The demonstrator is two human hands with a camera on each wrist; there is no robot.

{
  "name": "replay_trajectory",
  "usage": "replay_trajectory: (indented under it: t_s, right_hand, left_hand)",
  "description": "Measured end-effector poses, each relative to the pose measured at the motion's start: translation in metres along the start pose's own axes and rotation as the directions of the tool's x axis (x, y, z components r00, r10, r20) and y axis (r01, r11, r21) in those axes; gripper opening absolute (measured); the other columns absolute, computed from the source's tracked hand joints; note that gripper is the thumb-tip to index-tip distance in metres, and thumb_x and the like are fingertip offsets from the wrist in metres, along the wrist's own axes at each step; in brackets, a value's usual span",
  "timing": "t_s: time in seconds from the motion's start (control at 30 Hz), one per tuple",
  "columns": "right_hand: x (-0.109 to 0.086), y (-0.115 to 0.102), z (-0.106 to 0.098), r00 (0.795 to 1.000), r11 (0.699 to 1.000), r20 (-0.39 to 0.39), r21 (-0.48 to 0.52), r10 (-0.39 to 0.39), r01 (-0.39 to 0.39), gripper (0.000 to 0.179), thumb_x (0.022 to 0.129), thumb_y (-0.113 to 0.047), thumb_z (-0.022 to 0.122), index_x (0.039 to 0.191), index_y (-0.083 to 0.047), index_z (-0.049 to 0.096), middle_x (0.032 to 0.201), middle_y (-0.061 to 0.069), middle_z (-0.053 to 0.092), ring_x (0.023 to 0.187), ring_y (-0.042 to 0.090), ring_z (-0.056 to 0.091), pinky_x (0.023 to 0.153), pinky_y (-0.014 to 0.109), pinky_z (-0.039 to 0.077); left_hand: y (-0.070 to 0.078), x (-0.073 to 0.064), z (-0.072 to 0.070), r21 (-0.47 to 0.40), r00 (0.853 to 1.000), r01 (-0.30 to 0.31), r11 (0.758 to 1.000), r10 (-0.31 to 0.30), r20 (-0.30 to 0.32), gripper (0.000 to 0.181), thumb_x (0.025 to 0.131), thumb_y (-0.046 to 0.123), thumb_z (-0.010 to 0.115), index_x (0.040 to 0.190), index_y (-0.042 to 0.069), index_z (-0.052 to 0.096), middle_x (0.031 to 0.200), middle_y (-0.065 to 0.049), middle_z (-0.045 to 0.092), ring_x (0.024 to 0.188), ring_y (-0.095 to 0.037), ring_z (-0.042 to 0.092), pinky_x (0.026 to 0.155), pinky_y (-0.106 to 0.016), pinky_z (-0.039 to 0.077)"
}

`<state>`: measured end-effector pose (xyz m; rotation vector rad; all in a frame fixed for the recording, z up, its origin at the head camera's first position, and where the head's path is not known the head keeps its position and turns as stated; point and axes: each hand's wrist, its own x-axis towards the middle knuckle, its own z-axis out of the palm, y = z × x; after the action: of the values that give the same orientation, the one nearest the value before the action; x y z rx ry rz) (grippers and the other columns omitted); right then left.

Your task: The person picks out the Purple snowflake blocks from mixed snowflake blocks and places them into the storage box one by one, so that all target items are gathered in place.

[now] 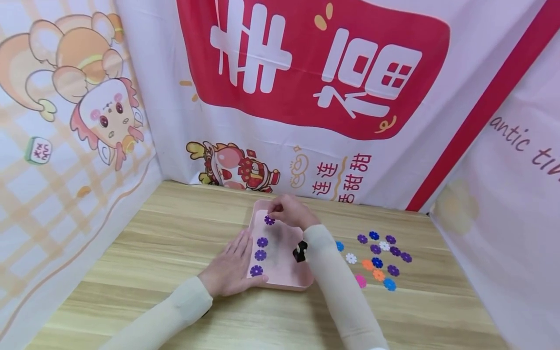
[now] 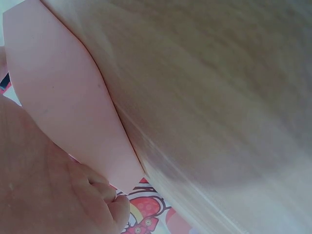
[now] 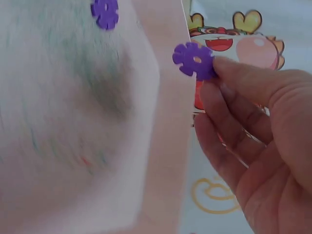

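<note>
A pink rectangular tray [image 1: 286, 286] stands on the wooden table. My right hand [image 1: 290, 211] is over its far end and pinches a purple snowflake disc [image 3: 191, 59] between thumb and fingertips. In the right wrist view that disc is held up, apart from the tray's inner floor. Three more purple discs, a far one [image 1: 262, 242], a middle one [image 1: 260, 255] and a near one [image 1: 256, 270], lie in a line along the tray's left side. My left hand [image 1: 230, 265] rests against the tray's left wall, fingers straight, with the thumb over the near rim.
Right of the tray several loose discs lie on the table [image 1: 420, 306], among them an orange disc [image 1: 378, 275], a white disc [image 1: 351, 258] and a pink disc [image 1: 360, 281]. Printed cloth [image 1: 302, 165] hangs behind and at both sides. A black wrist device [image 1: 300, 251] sits by my right sleeve.
</note>
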<state>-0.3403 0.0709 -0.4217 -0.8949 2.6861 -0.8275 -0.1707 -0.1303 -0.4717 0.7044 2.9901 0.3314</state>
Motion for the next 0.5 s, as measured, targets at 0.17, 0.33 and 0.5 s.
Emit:
replay_trajectory:
  t_s: [0.17, 0.33, 0.5]
  right_hand:
    - [0.001, 0.009, 0.018, 0.987, 0.981, -0.047, 0.126, 0.156, -0.149, 0.008, 0.101, -0.016, 0.074, 0.096, -0.016, 0.080, 0.093, -0.001, 0.076, 0.088, 0.014, 0.068, 0.083, 0.030, 0.058]
    - [0.002, 0.014, 0.034, 0.982, 0.960, -0.041, 0.222, 0.183, -0.169, 0.009, 0.102, -0.012, 0.071, 0.098, -0.011, 0.079, 0.097, 0.006, 0.077, 0.086, 0.016, 0.068, 0.079, 0.028, 0.060]
    - [0.003, 0.014, 0.041, 0.984, 0.964, -0.010, 0.206, 0.177, -0.171, 0.012, 0.103, -0.013, 0.070, 0.102, -0.008, 0.081, 0.097, 0.008, 0.079, 0.085, 0.020, 0.071, 0.079, 0.027, 0.062]
  left_hand:
    - [0.000, 0.000, 0.000, 0.000, 1.000, -0.005, 1.000, 0.005, -0.008, 0.110, 0.099, 0.075, 0.049, 0.162, -0.012, 0.023, 0.175, -0.029, 0.007, 0.164, -0.045, 0.013, 0.134, -0.055, 0.021]
    - [0.000, -0.001, 0.000, -0.006, 1.000, -0.008, 1.000, 0.008, -0.013, 0.111, 0.099, 0.075, 0.049, 0.162, -0.013, 0.023, 0.174, -0.030, 0.006, 0.164, -0.045, 0.014, 0.134, -0.055, 0.021]
    - [0.000, -0.001, 0.001, -0.006, 1.000, -0.012, 1.000, 0.011, -0.015, 0.110, 0.099, 0.074, 0.050, 0.162, -0.013, 0.023, 0.174, -0.030, 0.006, 0.164, -0.046, 0.013, 0.134, -0.055, 0.020]
